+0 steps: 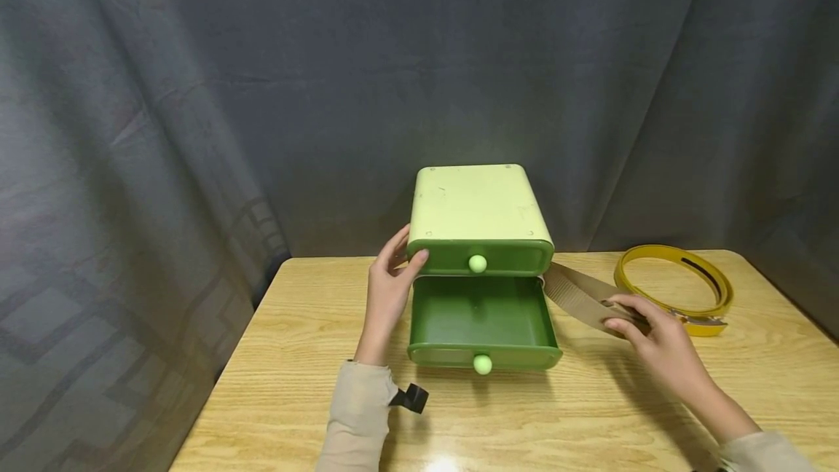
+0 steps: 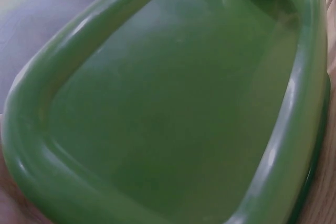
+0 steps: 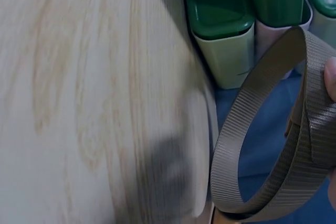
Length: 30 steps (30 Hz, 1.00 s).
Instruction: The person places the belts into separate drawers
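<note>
A small drawer cabinet (image 1: 478,202) with a pale yellow-green top stands toward the back of the table. Its upper green drawer (image 1: 446,258) is closed, while the drawer below (image 1: 452,357) is pulled out and bare inside. My left hand (image 1: 387,293) rests against the cabinet's left front corner, thumb on the front edge and fingers along the side. To the right of the cabinet, my right hand (image 1: 665,341) pinches a looped brown webbing belt (image 1: 577,297). The right wrist view shows that belt (image 3: 228,156) bent into a wide loop, with fingertips (image 3: 332,80) at its edge.
A coiled yellow belt (image 1: 724,290) lies on the wooden table (image 1: 295,384), right of and behind my right hand. A dark grey curtain (image 1: 367,93) hangs behind the table and on both sides. A black wrist piece (image 1: 411,398) juts from the left sleeve.
</note>
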Tool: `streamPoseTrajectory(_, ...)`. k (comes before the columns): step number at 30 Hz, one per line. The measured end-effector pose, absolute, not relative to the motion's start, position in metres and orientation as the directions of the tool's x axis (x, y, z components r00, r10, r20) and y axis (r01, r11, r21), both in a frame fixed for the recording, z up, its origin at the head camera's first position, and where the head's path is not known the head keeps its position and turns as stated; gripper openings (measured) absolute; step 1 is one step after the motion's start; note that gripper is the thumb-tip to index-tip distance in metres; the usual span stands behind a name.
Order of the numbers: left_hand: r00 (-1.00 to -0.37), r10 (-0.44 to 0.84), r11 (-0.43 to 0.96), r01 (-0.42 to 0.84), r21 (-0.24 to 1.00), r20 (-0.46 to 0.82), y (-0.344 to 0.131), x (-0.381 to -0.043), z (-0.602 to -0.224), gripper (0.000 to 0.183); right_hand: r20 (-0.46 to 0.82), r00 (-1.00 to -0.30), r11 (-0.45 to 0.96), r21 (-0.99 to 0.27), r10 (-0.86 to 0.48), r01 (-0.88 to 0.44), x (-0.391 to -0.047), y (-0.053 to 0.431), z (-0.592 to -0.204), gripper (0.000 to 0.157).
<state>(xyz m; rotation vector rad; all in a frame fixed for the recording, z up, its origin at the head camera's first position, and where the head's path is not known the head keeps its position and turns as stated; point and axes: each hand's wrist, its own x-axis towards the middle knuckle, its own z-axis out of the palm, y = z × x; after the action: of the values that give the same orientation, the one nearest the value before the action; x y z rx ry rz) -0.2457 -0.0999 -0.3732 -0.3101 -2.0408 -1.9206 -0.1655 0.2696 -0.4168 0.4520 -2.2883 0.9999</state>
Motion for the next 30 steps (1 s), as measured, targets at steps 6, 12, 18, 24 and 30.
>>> streamPoseTrajectory(6, -0.928, -0.061, 0.074, 0.363, 0.929, 0.368, -0.1, -0.246, -0.373, 0.051, 0.667, -0.742, 0.653, -0.535, -0.063, -0.536, -0.161, 0.268, -0.413, 0.034)
streamPoseTrajectory(12, -0.927, -0.059, 0.074, 0.366, 0.928, 0.37, -0.1, -0.246, -0.373, 0.051, 0.694, -0.719, 0.647, -0.525, -0.051, -0.553, -0.155, 0.266, -0.409, 0.034)
streamPoseTrajectory(18, -0.926, -0.065, 0.076, 0.366, 0.927, 0.371, -0.1, -0.245, -0.373, 0.05, 0.697, -0.716, 0.653, -0.525, -0.037, -0.545, -0.148, 0.264, -0.403, 0.035)
streamPoseTrajectory(24, -0.925, -0.067, 0.07, 0.369, 0.927, 0.374, -0.1, -0.246, -0.374, 0.05, 0.709, -0.705, 0.644, -0.523, -0.035, -0.558, -0.141, 0.262, -0.397, 0.038)
streamPoseTrajectory(30, -0.925, -0.065, 0.067, 0.369, 0.927, 0.373, -0.1, -0.246, -0.374, 0.051, 0.711, -0.703, 0.642, -0.525, -0.03, -0.559, -0.134, 0.26, -0.391, 0.04)
